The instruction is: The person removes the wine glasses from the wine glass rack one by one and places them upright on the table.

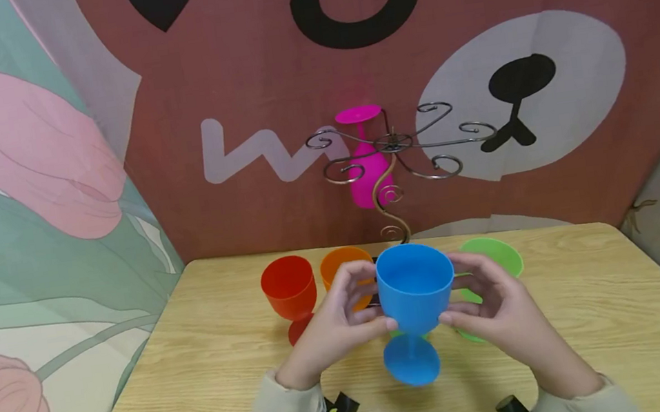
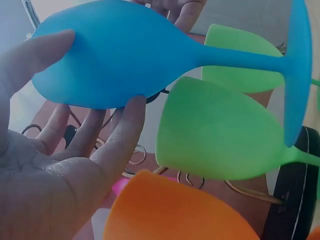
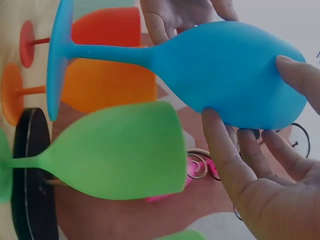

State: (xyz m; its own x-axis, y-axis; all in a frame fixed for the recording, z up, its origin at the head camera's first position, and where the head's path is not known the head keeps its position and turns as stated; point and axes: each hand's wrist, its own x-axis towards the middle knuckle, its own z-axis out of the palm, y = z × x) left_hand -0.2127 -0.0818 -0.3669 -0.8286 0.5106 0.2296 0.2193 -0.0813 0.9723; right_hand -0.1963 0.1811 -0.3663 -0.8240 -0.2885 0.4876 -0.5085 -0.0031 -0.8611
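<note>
A blue plastic goblet [image 1: 417,299] is held upright above the table between both hands. My left hand [image 1: 347,315] grips its bowl from the left, thumb on the near side and fingers behind. From the right, my right hand [image 1: 492,296] holds the same bowl in a matching way. In the left wrist view the blue goblet's bare stem [image 2: 240,57] and round foot stick out beyond the fingers. Just behind it stand a green goblet [image 3: 120,152], mostly hidden in the head view, and another green goblet [image 1: 496,255] near the right hand.
A red goblet [image 1: 289,288] and an orange goblet [image 1: 343,260] stand left of the hands. Behind them rises a curled metal rack [image 1: 395,143] on a black base [image 3: 35,175], with a pink goblet [image 1: 366,173] hanging upside down. A printed cloth backs the wooden table [image 1: 200,362].
</note>
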